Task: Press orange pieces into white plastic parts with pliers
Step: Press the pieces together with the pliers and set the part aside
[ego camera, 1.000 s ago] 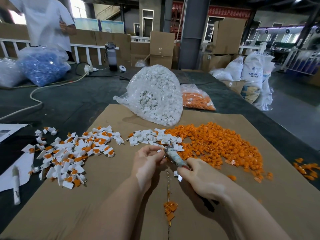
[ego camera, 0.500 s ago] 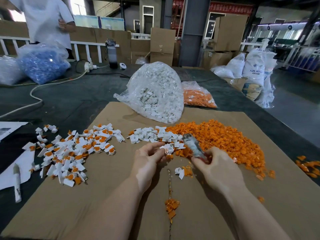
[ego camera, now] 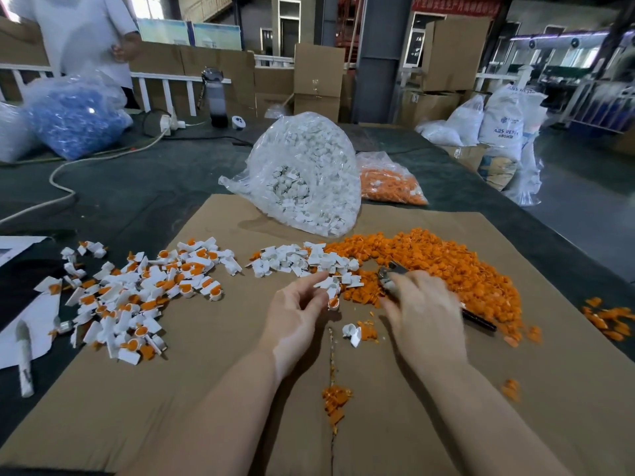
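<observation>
The left hand (ego camera: 295, 314) pinched a white part (ego camera: 333, 302) holding an orange piece, while the right hand (ego camera: 424, 310) closed its grip on the pliers (ego camera: 391, 273). Just beyond both grips lay loose white parts (ego camera: 295, 262) and the orange pile (ego camera: 446, 266) on the cardboard-covered surface (ego camera: 206, 389). Left of the left grip lay finished pieces (ego camera: 137, 297); farther back stood a bag of white parts (ego camera: 302, 173).

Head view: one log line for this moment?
left hand: pinches white part | right hand: holds pliers over orange pile | pressing: not underway
</observation>
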Demonstrator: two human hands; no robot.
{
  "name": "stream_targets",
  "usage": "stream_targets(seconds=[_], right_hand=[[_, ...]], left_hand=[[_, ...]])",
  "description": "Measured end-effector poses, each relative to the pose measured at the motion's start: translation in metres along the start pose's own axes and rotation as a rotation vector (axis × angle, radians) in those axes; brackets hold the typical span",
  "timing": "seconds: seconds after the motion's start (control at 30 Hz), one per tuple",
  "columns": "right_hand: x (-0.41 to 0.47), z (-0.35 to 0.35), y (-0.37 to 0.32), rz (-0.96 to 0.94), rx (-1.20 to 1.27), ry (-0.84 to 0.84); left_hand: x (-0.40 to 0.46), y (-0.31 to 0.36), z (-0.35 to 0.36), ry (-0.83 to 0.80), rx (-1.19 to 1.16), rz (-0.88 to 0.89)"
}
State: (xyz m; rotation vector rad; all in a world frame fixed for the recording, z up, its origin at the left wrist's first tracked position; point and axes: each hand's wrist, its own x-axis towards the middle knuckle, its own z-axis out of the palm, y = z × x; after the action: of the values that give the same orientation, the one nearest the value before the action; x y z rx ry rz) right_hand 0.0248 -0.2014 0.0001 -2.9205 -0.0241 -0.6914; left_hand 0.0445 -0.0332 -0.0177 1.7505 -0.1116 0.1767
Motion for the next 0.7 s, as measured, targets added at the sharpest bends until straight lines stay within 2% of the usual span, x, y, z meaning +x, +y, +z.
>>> stream_targets(seconds=[0.1,0.2,0.47,0.63,0.7], right_hand=[[-0.008,0.009,-0.025,-0.181,0.345,0.126],[-0.014,0.015,-0.035,-0.184,0.503,0.121],[-0.016,0.019,-0.034,-0.127,0.532,0.145],[-0.018,0.017,-0.036,-0.210,0.505,0.145],[-0.018,0.017,-0.036,-0.189,0.498,0.139]], left_hand=[[-0.002,0.001,0.002,-0.037,-0.084,-0.004],[-0.002,0.001,0.001,-0.057,-0.055,0.000],[-0.004,0.004,-0.002,-0.114,-0.063,-0.029],[-0.005,0.005,-0.002,-0.105,-0.083,-0.058],[-0.005,0.006,-0.002,-0.126,-0.127,-0.080]])
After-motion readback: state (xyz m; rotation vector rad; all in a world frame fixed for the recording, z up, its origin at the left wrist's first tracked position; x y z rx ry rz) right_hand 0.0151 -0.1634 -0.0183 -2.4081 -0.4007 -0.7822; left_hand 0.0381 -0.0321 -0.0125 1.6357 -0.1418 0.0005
